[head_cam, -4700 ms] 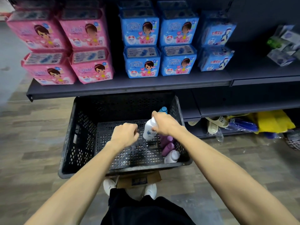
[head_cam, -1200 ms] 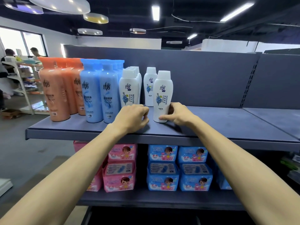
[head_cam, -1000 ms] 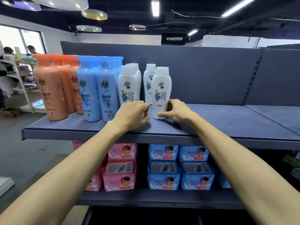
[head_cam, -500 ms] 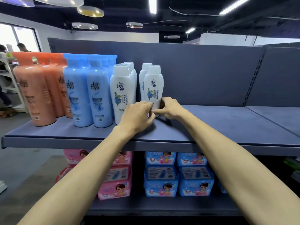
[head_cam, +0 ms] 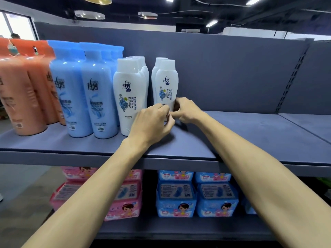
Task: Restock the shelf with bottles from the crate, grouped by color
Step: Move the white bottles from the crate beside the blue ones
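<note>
A white bottle point(head_cam: 166, 83) with a blue flower label stands upright on the grey top shelf point(head_cam: 250, 136), right in front of another white bottle point(head_cam: 158, 66). My right hand point(head_cam: 188, 110) grips its lower right side. My left hand point(head_cam: 152, 120) has curled fingers pressed on its lower front, touching the right hand's fingers. To the left stands a row of white bottles point(head_cam: 129, 93), then blue bottles point(head_cam: 98, 97), then orange bottles point(head_cam: 19, 93). The crate is out of view.
The top shelf stretches bare to the right of the white bottle, up to the grey back panel point(head_cam: 232, 72). On the shelf below sit pink packs point(head_cam: 121, 199) and blue packs point(head_cam: 176, 199).
The white bottle has slid back on the shelf, close against the white bottle behind it. My left hand has come up from the shelf to its base. The view has moved closer.
</note>
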